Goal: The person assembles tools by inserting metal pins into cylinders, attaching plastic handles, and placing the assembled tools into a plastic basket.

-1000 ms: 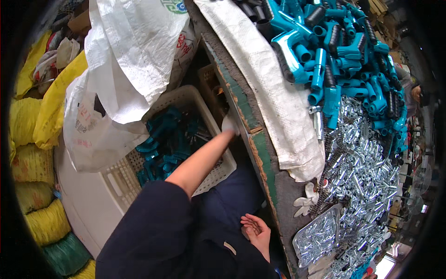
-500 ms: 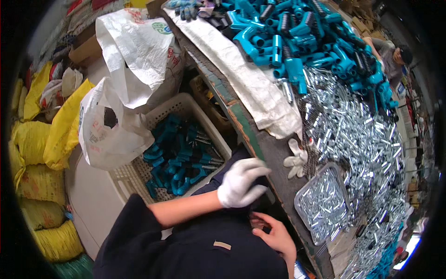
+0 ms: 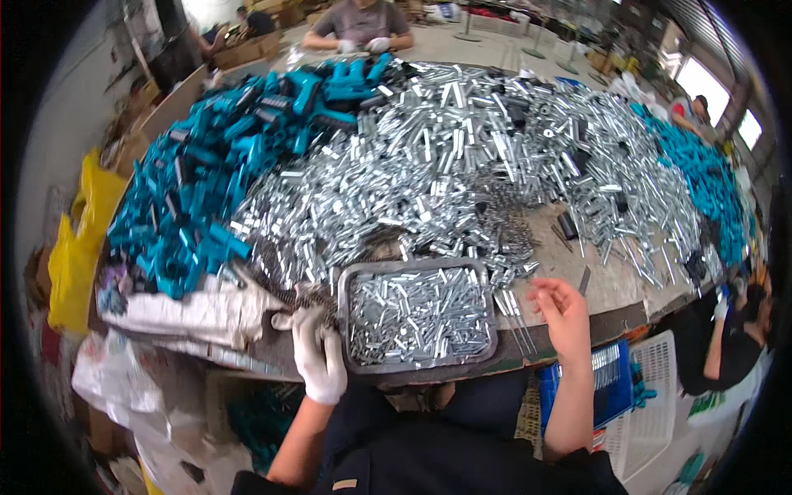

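Observation:
My left hand (image 3: 320, 359), in a white glove, is at the table's front edge with its fingers stretched upward and nothing visible in them. Just beside it stands a grey plastic tray (image 3: 419, 363) full of small silvery metal pieces (image 3: 417, 313). A second white glove (image 3: 283, 320) lies by its fingertips, partly hidden. My bare right hand (image 3: 565, 322) hovers over the edge to the tray's right. Its fingers are loosely bent and apart, holding nothing I can see. Several thin metal rods (image 3: 517, 322) lie between the tray and that hand.
A wide heap of silvery metal parts (image 3: 396, 173) covers the table, with teal plastic handles (image 3: 206, 165) piled at left. White cloth (image 3: 181, 313) lies along the left edge. Below right are a blue container (image 3: 577, 388) and a white crate (image 3: 652, 421). Other people (image 3: 363, 25) sit around.
The view has swung from the crate of teal parts at the left to face the table. My left hand has come to the tray's left side, and my right hand has risen from my lap.

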The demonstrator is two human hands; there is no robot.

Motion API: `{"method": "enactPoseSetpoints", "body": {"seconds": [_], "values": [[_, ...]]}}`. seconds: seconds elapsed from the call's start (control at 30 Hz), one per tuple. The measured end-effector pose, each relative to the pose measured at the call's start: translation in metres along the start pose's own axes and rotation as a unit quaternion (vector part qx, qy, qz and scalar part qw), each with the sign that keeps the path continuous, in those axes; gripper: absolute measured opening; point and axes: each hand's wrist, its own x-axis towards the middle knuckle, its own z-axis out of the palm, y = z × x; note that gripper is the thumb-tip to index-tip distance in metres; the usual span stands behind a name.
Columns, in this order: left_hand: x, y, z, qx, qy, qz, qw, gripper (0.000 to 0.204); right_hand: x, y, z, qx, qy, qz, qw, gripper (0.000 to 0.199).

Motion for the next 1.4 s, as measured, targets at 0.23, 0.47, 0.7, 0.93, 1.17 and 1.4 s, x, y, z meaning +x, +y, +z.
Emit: {"method": "enactPoseSetpoints", "body": {"seconds": [0.23, 0.47, 0.7, 0.93, 1.17, 1.4], "values": [[-0.025, 0.010, 0.013, 0.098, -0.034, 0.085, 0.991, 0.040, 0.100, -0.018, 0.050, -0.155, -0.084, -0.128, 0.976, 0.034], [-0.028, 0.012, 0.010, 0.117, -0.053, 0.110, 0.986, 0.038, 0.229, -0.036, 0.127, -0.479, -0.006, -0.158, 0.864, 0.037], [-0.023, 0.014, 0.019, 0.137, -0.058, 0.121, 0.981, 0.036, 0.268, -0.031, 0.160, -0.509, -0.036, -0.078, 0.856, 0.036], [-0.019, 0.008, 0.017, 0.060, -0.011, 0.103, 0.993, 0.059, 0.110, -0.086, 0.140, -0.178, -0.342, -0.153, 0.910, 0.033], [0.020, 0.070, 0.023, 0.099, -0.259, 0.094, 0.956, 0.062, 0.024, -0.060, 0.111, -0.180, -0.484, -0.066, 0.854, 0.025], [-0.006, 0.011, 0.010, 0.001, -0.036, -0.106, 0.994, 0.027, 0.204, -0.015, -0.001, -0.309, 0.091, -0.101, 0.941, 0.028]]}}
